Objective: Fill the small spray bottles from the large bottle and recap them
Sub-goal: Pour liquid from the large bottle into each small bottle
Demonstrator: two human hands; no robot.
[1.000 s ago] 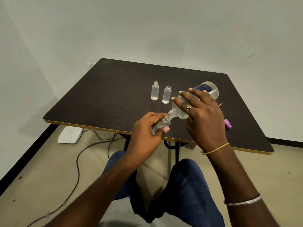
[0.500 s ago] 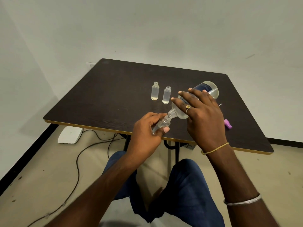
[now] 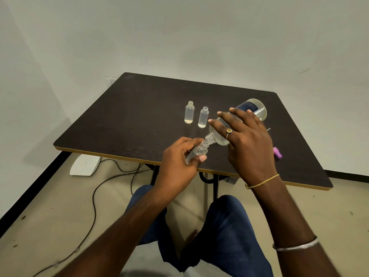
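Over the table's [image 3: 127, 124] near edge, left hand [image 3: 175, 166] grips a small bottle [image 3: 197, 152]; right hand [image 3: 248, 142], at 2 o'clock, clutches the tipped big bottle [image 3: 254, 109].

The right hand [image 3: 249, 144] wears a gold ring [image 3: 229, 131], a yellow wrist thread [image 3: 261, 181] and a silver bangle [image 3: 295, 245]; the trousers [image 3: 225, 236] are dark blue.

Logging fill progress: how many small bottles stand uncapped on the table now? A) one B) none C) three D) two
D: the left bottle and right bottle stand open-necked on the table; the third bottle is tilted in the left hand, at the mouth of the large bottle that the right hand tips.
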